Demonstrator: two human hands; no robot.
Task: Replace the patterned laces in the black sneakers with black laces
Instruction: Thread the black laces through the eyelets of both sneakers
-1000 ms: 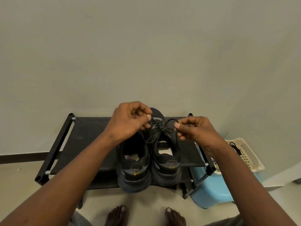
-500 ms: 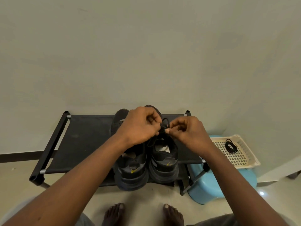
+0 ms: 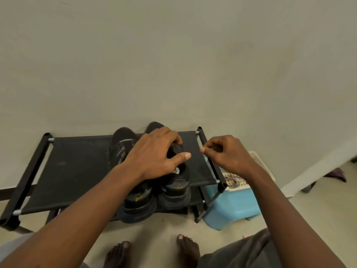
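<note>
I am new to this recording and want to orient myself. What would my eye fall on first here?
Two hands at the centre: the left hand grips the right one of two black sneakers, and the right hand beside it makes a pinch. The sneakers stand on a black shoe rack, with a blue stool to its right.

2 black sneakers (image 3: 139, 207), side by side

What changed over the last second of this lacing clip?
The left hand dropped from the lace onto the right sneaker, gripping its top. The right hand pulled away rightward, apparently still pinching the lace end, too dark to see. The left sneaker and shoe rack stayed put.
</note>
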